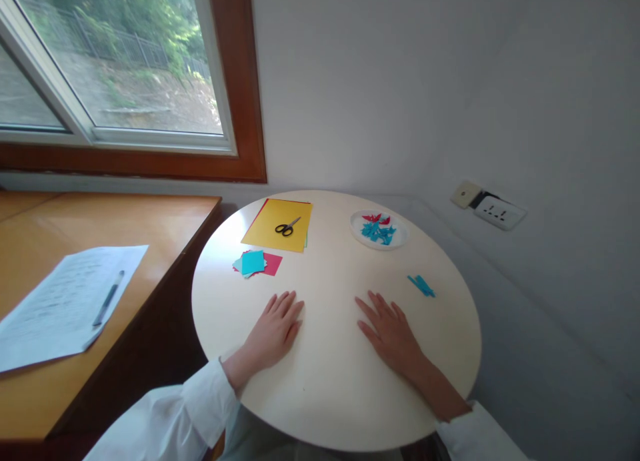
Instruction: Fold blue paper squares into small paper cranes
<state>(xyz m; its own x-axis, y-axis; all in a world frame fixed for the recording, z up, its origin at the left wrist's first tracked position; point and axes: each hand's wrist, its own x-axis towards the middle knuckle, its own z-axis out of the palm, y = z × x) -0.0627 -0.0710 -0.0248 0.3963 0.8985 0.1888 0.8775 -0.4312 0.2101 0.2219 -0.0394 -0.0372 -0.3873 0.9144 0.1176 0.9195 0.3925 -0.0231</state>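
Observation:
My left hand (277,327) lies flat, palm down, on the round white table (330,394), holding nothing. Just beyond its fingers is a small pile of cut paper, with a blue paper square (253,263) on top and a red paper piece (273,264) sticking out to the right. My right hand (391,331) also rests palm down with its fingers spread and nothing in them. Several blue paper strips (423,285) lie beyond it to the right. Farther back, black-handled scissors (287,227) lie on a stack of coloured sheets topped by yellow paper (263,224).
A white plate (356,231) with blue and red paper scraps (379,231) stands at the table's back right. On a wooden desk (30,227) at left lie written paper sheets (55,301) and a pen (109,298). A wall with a socket (499,212) borders the right.

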